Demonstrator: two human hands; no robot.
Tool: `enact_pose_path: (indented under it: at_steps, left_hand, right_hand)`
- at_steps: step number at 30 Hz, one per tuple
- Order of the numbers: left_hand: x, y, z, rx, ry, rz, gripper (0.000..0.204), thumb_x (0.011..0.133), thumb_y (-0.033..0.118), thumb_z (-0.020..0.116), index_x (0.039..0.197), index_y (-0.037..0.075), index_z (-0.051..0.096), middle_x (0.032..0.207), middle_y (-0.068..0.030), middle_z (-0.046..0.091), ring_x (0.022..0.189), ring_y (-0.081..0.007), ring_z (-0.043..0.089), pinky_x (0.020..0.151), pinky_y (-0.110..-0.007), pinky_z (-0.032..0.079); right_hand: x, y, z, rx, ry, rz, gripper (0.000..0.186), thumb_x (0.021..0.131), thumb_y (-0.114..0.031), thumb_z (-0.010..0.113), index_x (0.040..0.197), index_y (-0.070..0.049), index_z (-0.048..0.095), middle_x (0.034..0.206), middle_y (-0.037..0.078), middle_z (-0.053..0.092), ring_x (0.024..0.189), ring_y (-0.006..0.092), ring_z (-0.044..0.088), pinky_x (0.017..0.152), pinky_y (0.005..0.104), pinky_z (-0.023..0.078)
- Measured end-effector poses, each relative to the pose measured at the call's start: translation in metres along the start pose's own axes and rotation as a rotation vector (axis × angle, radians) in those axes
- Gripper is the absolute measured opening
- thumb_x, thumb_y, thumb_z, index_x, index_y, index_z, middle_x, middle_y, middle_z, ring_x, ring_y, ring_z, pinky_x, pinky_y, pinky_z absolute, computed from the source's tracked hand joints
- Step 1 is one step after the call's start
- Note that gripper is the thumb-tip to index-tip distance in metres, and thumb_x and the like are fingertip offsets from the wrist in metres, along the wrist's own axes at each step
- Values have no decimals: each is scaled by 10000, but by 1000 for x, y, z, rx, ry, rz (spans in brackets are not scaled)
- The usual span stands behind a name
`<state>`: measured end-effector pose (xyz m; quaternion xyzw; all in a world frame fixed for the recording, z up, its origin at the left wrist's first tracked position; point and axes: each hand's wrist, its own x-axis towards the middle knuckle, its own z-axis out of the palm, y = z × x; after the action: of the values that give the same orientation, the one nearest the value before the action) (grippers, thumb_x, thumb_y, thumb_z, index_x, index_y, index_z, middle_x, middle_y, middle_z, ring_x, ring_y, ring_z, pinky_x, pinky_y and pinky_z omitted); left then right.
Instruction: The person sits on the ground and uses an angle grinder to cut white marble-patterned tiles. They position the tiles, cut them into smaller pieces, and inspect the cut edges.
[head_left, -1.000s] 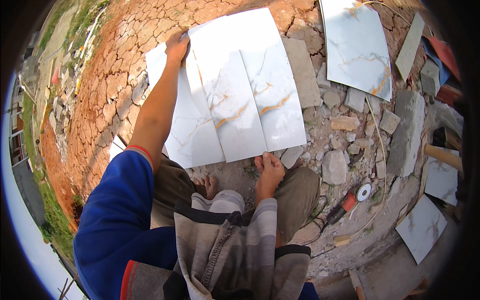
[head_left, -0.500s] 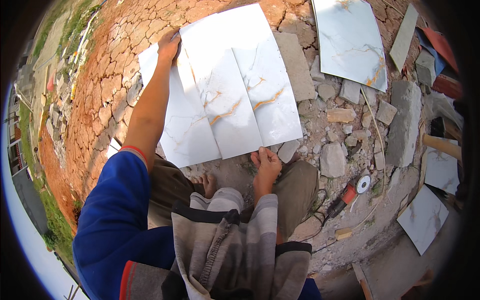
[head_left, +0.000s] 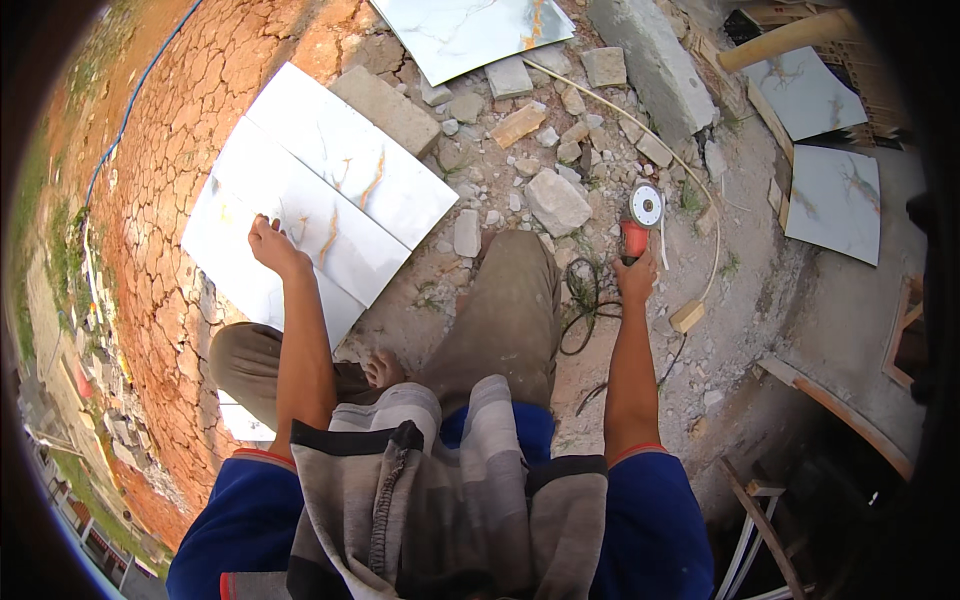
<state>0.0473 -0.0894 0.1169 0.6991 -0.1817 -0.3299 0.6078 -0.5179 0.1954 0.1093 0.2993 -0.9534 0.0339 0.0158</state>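
- The left knee (head_left: 245, 365) and right knee (head_left: 515, 275) are standing nearest, a bare foot (head_left: 384, 368) resting between them.
- The left hand (head_left: 278, 246) is hanging over the tiles, fingers loosely curled, seemingly holding nothing; whether it is touching them, I cannot tell.
- The right hand (head_left: 636, 278) is holding the grinder (head_left: 635, 238) by its rear end, fingers wrapped round.
- The tiles (head_left: 335, 190) are lying overlapped ahead of the left knee, probably stiff, brittle and slick-faced; opposite edges should give the safest hold.
- The grinder is looking rigid and fairly weighty, best gripped by its body, behind the disc (head_left: 646, 206).
- Farther off, a stone block (head_left: 385, 108) and another marbled tile (head_left: 470, 35) are lying.
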Motion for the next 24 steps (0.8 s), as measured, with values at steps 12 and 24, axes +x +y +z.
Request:
enact_pose_path:
  at_steps: [12,24]
  left_hand:
    - [-317,41,-5,288,-1537,-282,659,1009,394,699,1493,36,430,1267,-121,645,1162,-210,617,1003,-364,486]
    - [-322,147,-57,117,-1429,126,902,890,355,837,1506,-41,309,1271,-155,569,1083,-207,597,903,-326,521]
  right_hand:
    - [-29,-1,-78,1113,-293,38,1021,759,-234,839,1600,-50,289,1323,209,625,1054,385,688,1004,493,526]
    - [-153,-217,-276,1836,-418,-154,524,929,-367,691,1282,-4,559,1057,117,664,903,243,711,802,365,595]
